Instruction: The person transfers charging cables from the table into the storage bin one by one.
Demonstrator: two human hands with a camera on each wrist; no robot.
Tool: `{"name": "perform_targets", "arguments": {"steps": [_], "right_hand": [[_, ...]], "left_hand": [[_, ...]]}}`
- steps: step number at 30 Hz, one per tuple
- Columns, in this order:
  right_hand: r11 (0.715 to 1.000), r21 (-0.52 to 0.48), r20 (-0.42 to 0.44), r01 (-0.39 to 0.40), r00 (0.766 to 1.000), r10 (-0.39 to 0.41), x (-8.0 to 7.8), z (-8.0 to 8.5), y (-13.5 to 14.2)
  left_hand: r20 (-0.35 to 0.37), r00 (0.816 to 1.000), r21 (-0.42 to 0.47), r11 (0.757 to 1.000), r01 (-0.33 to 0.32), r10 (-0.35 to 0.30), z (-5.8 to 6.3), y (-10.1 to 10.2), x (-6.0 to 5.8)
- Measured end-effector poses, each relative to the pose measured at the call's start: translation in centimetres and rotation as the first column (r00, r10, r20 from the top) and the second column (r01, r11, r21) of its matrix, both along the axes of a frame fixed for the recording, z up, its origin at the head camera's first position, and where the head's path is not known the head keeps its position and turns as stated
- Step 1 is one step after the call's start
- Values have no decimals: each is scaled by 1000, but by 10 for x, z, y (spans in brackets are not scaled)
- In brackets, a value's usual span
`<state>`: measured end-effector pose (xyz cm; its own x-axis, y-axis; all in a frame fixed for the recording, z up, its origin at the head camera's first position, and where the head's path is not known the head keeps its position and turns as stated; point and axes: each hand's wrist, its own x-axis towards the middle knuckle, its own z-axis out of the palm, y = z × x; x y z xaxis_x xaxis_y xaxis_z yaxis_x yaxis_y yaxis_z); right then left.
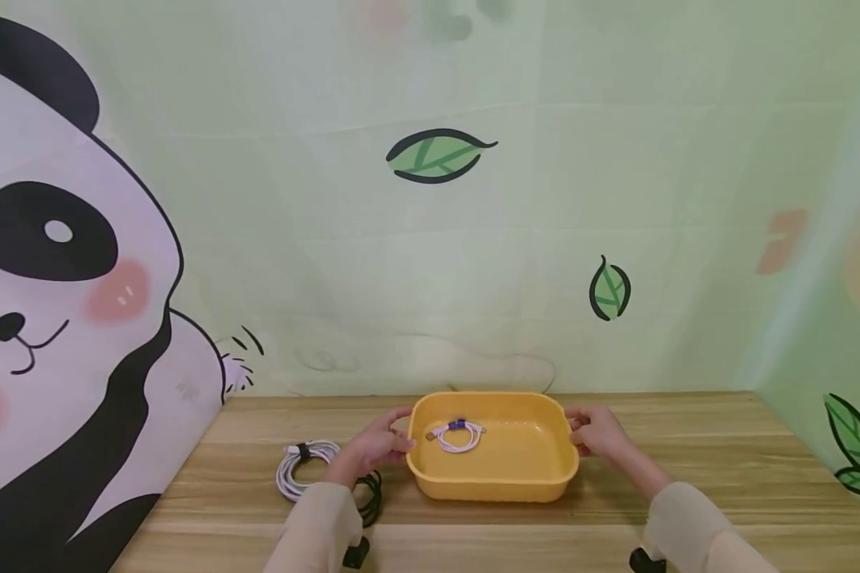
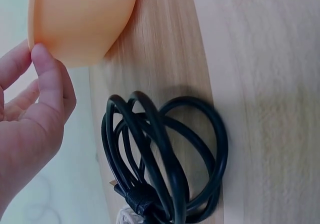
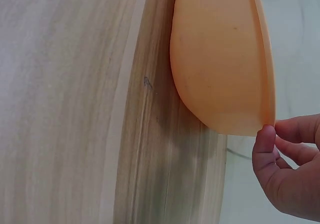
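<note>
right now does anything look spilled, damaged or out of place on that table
Nothing looks spilled or broken. One small oddity: a dark mark on the wooden tabletop beside the yellow plastic basin, visible in the right wrist view. It stands out against the lighter wood; whether it's a scuff or grain, I can't tell.

A staged nook, by its panda-print backdrop (image 1: 523, 215) and wood-grain table (image 1: 716, 469).
</note>
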<state>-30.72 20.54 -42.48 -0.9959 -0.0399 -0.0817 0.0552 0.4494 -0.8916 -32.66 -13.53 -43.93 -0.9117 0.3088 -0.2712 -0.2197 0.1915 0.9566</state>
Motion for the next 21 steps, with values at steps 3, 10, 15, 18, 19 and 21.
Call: {"name": "perform_targets", "arguments": {"steps": [3, 10, 15, 18, 19, 21], "right_hand": [[1000, -2, -2, -10, 1000, 10, 2, 0, 0], [1000, -1, 11, -21, 1000, 21, 7, 1, 1], [1000, -6, 11, -27, 1000, 27, 9, 0, 2], [999, -5, 11, -40, 999, 40, 10, 0, 4], [999, -3, 10, -47, 999, 47, 10, 0, 5], [998, 6, 11, -67, 998, 67, 11, 1, 7]], "left_hand": [[19, 999, -7, 1000, 25, -25, 2, -2, 2], [42, 996, -8, 997, 74, -74, 4, -4, 4], [57, 994, -11, 996, 89, -88, 4, -5, 5], [63, 993, -9, 995, 96, -95, 4, -5, 5], [63, 993, -7, 995, 99, -98, 4, -5, 5], [60, 993, 0, 995, 104, -104, 4, -5, 5]]}}
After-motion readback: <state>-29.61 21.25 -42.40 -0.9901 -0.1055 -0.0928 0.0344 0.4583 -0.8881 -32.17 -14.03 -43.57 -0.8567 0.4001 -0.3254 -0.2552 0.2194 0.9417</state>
